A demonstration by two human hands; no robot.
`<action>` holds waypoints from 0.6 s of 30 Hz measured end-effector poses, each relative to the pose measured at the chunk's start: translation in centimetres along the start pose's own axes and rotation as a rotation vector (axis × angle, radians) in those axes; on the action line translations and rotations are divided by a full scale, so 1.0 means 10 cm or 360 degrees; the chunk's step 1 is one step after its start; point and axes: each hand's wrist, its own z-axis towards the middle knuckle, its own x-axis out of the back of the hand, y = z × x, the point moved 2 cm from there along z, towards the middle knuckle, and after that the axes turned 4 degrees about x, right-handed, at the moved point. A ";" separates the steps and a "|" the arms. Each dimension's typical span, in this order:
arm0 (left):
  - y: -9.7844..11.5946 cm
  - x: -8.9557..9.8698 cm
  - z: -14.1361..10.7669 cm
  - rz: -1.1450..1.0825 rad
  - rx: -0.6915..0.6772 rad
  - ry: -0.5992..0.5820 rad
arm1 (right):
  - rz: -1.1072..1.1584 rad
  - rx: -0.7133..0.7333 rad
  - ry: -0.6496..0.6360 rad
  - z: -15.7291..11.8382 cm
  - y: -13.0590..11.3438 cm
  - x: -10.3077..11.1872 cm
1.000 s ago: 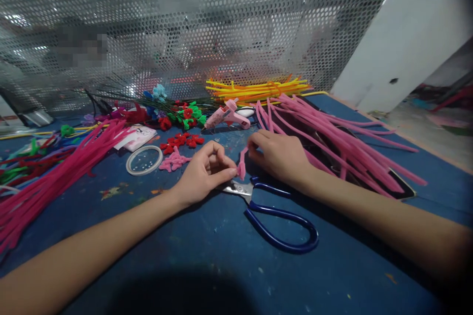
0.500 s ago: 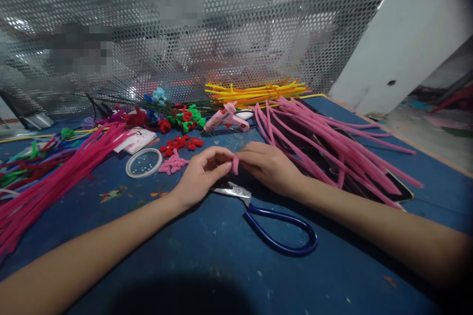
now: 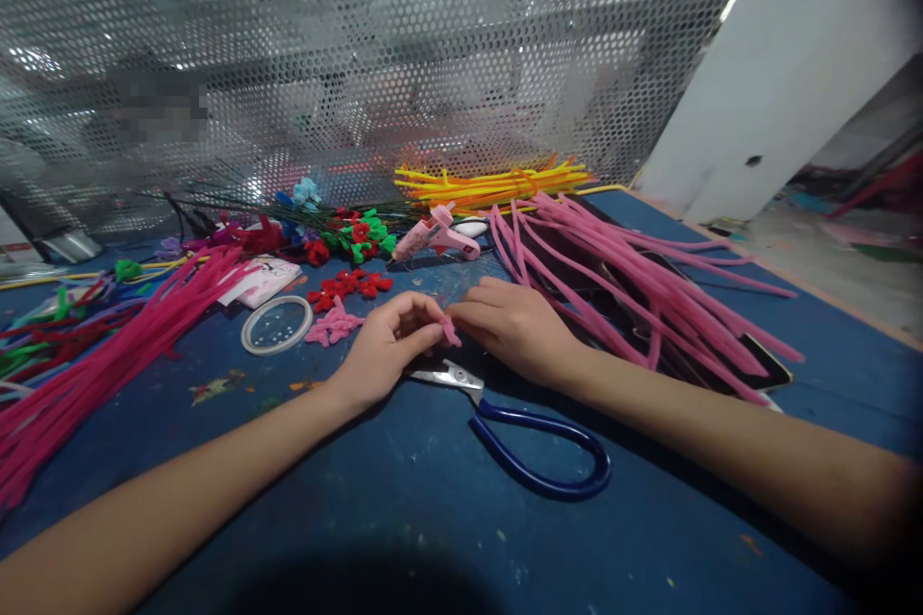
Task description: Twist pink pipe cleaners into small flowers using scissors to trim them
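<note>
A small pink fuzzy piece (image 3: pixel 451 332) is pinched between the fingertips of my left hand (image 3: pixel 393 346) and my right hand (image 3: pixel 509 327), which nearly meet over the table. Its far side is hidden by the fingers. Just below them, scissors with blue handles (image 3: pixel 540 461) lie on the blue table, their blade tips partly under my left hand. Pink fuzzy flower shapes (image 3: pixel 335 323) rest to the left of my left hand, with red ones (image 3: pixel 350 288) behind them. A pink glue gun (image 3: pixel 437 235) lies beyond the hands.
Pink stems (image 3: pixel 649 298) lie over dark flat objects at the right, magenta stems (image 3: pixel 137 356) at the left. Yellow stems (image 3: pixel 497 184) sit by a perforated metal panel (image 3: pixel 433 48). A white ring (image 3: pixel 277 325) and finished flowers (image 3: pixel 361 233) lie left of centre.
The small pink piece has turned and now shows a looped or folded shape instead of an upright strip. My right fingers have shifted slightly on it. The whole view has moved a little.
</note>
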 end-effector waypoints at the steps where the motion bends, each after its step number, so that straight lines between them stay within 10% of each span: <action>1: 0.00 0.00 0.00 0.0000 0.0002 -0.0001 | -0.0005 -0.0017 -0.0014 0.00 0.00 -0.01; 18: 0.02 -0.01 0.00 -0.0016 0.0057 -0.0058 | -0.0085 -0.0152 -0.0174 -0.02 0.03 -0.05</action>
